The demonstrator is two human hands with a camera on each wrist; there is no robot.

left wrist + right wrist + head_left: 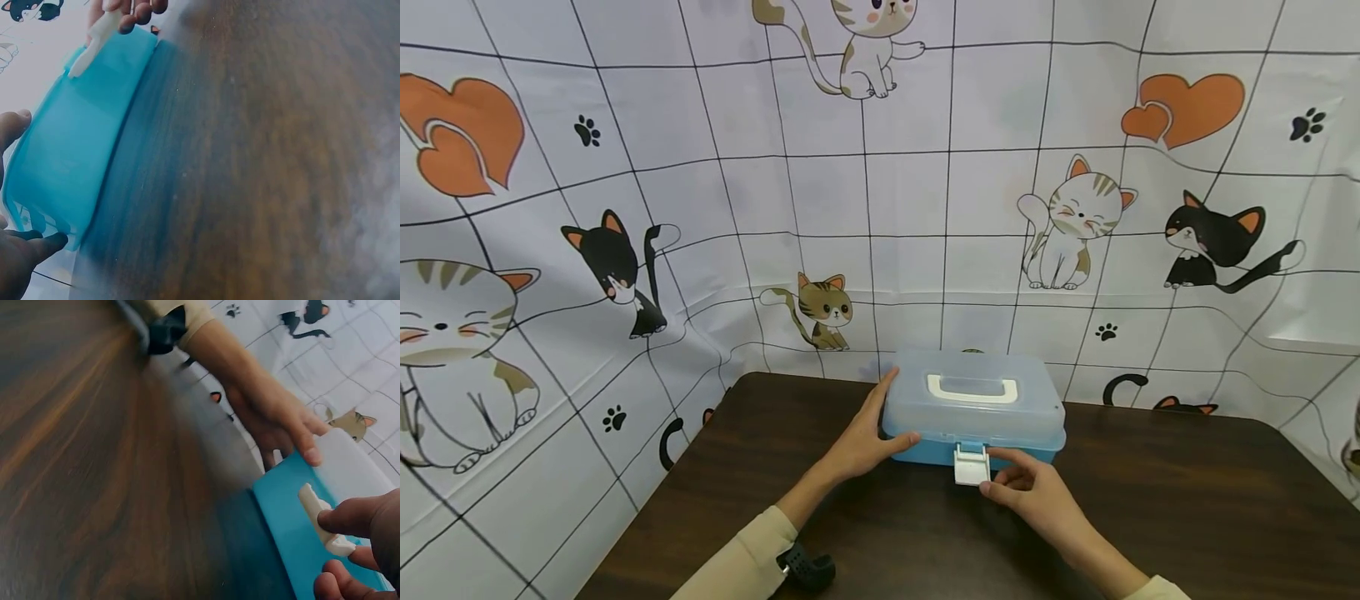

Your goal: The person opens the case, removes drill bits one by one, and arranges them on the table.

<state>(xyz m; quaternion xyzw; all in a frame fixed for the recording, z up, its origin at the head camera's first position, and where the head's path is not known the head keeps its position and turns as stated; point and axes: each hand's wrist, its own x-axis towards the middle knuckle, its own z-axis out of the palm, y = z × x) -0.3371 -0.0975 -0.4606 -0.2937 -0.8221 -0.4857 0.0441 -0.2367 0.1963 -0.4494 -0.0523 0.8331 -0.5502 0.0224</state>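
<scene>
A plastic storage box (917, 412) stands on the table, with a clear lid, a blue base and a white carrying handle (972, 397) lying on top. My left hand (859, 447) holds the box at its left end, thumb on the front by the lid's edge and fingers along the side. At the front, my right hand (1036, 492) pinches the white latch (972, 467), which is swung outward from the blue wall. In the right wrist view the thumb presses on the latch (319, 515). The lid sits down on the base.
Dark wooden table (1150, 492) surface spreads around the box. A white cloth backdrop (910, 233) with cat prints and grid lines hangs close behind the box and along the left side. A black strapped device (808, 569) is on the left wrist.
</scene>
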